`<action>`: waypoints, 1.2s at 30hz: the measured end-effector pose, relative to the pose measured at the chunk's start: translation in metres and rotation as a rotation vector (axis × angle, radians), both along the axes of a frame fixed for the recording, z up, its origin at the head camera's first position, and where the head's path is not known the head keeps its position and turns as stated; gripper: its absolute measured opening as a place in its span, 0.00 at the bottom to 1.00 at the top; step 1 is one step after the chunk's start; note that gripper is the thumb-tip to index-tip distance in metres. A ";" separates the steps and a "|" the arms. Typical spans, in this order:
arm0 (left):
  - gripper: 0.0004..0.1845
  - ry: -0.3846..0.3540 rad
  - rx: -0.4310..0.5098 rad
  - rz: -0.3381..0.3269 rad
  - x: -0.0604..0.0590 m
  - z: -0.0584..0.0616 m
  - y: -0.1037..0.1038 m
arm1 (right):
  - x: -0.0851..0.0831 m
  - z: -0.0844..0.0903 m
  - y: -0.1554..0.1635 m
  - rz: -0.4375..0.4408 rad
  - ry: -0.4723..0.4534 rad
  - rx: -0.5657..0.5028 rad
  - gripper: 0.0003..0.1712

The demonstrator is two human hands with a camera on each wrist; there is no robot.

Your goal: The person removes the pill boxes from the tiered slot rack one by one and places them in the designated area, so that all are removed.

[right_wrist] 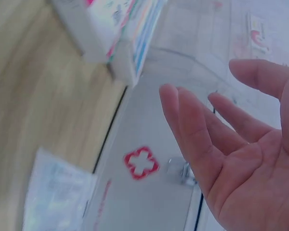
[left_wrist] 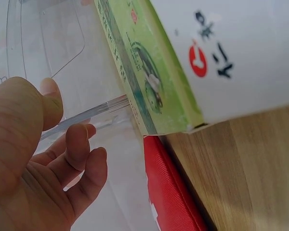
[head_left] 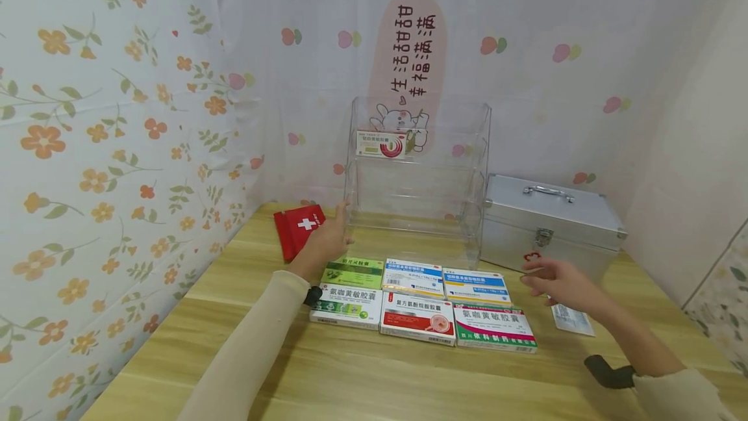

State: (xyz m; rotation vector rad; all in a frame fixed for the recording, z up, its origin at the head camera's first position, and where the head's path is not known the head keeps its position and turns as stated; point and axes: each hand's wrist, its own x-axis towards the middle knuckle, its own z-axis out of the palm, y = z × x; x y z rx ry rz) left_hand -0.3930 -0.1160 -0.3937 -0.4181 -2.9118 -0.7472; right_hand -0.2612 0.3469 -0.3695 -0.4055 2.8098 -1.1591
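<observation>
Six medicine boxes [head_left: 421, 301] lie flat in two rows of three on the wooden table [head_left: 350, 375], long axes running left-right, between the two forearms. Right hand [head_left: 558, 281] hovers open, fingers relaxed, holding nothing, just right of the back-row blue box [head_left: 476, 286] and near a flat sachet [head_left: 571, 318]. Left hand [head_left: 327, 239] is farther back, fingers loosely extended at the left edge of the clear acrylic rack [head_left: 417, 180]; whether it touches, cannot tell. Green box [head_left: 353, 272] sits just behind-right of its wrist. Red first-aid pouch [head_left: 298, 229] is left, metal case [head_left: 549, 223] right. One box [head_left: 382, 144] is on the rack's upper shelf.
</observation>
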 end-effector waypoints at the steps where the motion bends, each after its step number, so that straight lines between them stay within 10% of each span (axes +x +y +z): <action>1: 0.49 -0.002 0.000 0.002 0.000 0.000 0.000 | -0.003 0.001 -0.003 -0.004 0.006 -0.002 0.27; 36: 0.50 -0.008 0.018 0.005 -0.001 -0.001 0.001 | -0.089 0.053 -0.108 -0.137 0.358 -0.158 0.21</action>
